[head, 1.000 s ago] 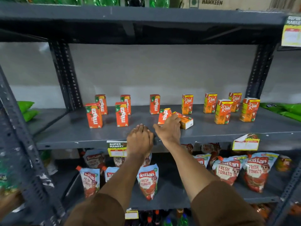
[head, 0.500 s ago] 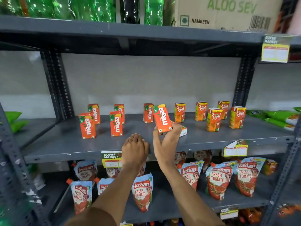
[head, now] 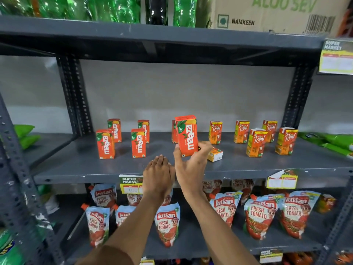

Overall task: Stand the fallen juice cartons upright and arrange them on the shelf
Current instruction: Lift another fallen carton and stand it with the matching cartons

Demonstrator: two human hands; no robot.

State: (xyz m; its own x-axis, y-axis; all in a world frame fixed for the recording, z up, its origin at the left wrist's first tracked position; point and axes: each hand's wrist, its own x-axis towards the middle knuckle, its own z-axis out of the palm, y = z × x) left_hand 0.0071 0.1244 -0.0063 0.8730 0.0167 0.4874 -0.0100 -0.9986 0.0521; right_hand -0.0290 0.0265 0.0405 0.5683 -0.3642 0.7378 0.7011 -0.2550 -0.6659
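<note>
The Maaza carton (head: 186, 138) is upright and slightly tilted, lifted just clear of the shelf (head: 191, 175), clamped low down in the right hand (head: 191, 165): thumb on its left edge, fingers (head: 205, 147) wrapped round the right side and back. It looks like a small, light box with stiff card walls that would dent under a hard squeeze, and its glossy printed faces could slip, so the sensible hold is across the two narrow sides near the lower half, leaving the flat base free to meet the shelf.

Just right of the grip and touching the fingertips' far side lies a Real carton (head: 215, 154) on its side, the one piece visibly still fallen. Directly behind the grip stands another Maaza carton (head: 173, 131), mostly hidden. Left of the grip, four Maaza cartons (head: 138, 143) stand in two loose rows; right of it, five Real cartons (head: 256, 142) stand upright, unevenly spaced.

The left hand (head: 158, 173) rests just beside the grip at the shelf's front edge, fingers together and flat, holding nothing.

Below the grip hang Kissan tomato pouches (head: 167, 224) on the lower shelf; above, green bottles (head: 118, 8) and a Namkeen box (head: 267, 14) sit on the top shelf
</note>
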